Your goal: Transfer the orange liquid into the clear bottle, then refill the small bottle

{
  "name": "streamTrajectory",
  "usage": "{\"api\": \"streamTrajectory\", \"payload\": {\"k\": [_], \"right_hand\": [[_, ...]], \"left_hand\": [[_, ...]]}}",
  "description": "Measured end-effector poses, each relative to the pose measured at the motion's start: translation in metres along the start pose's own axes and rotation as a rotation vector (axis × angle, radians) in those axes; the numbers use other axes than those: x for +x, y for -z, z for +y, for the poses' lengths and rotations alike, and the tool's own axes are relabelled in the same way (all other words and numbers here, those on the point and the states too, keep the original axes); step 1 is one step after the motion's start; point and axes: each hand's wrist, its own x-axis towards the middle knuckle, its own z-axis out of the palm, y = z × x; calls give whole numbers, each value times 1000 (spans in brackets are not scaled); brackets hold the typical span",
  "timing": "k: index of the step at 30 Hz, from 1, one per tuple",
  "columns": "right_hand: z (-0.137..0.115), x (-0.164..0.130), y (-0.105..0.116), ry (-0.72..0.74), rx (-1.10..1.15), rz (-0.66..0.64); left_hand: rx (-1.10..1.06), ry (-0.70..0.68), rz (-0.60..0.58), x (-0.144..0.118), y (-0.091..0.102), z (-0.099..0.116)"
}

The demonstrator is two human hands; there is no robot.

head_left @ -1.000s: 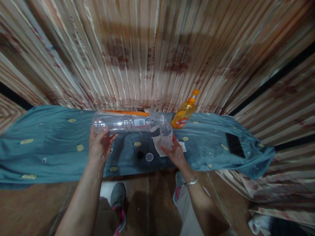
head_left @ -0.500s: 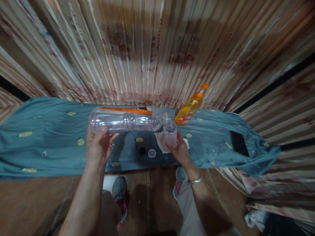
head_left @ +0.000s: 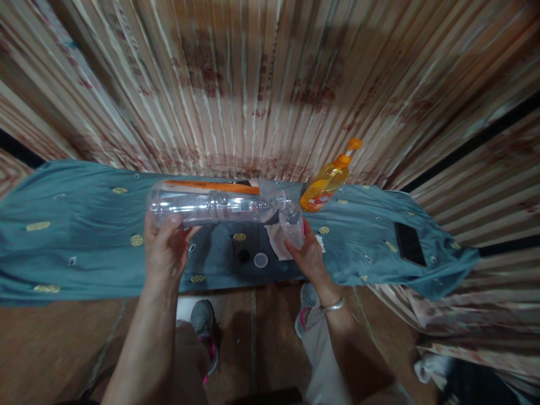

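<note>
My left hand (head_left: pixel 166 244) grips a large clear plastic bottle (head_left: pixel 189 207) near its base, holding it on its side with an orange label strip along the top. Its neck points right and meets the mouth of a small clear bottle (head_left: pixel 291 224). Around that small bottle, tilted slightly, the fingers of my right hand (head_left: pixel 310 252) are closed. Whether liquid passes between the two mouths I cannot tell. Below them on the cloth lie a dark cap (head_left: pixel 243 256) and a round translucent lid (head_left: pixel 260 260). A pale paper piece (head_left: pixel 278 242) lies behind the small bottle.
A pump bottle of orange-yellow liquid (head_left: pixel 327 184) stands at the back of the narrow surface, close to the curtain (head_left: pixel 253 84). A dark phone (head_left: pixel 410 243) lies to the right on the teal patterned cloth (head_left: pixel 97 225). My shoes (head_left: pixel 203 320) are on the floor below.
The large bottle has shifted slightly left and its barcode has turned partly from view. The small bottle stays at its neck. The whole view has moved a little.
</note>
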Motion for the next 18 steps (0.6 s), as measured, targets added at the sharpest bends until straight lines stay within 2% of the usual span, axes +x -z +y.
{"api": "streamTrajectory", "payload": {"k": [8,18], "right_hand": [[-2,1,-5,-31,-3,-15],[1,-1,-10,5,-34,6]], "left_hand": [[-22,-22,22,0,-2,2],[-34,-33,22,1,-4,3]]}}
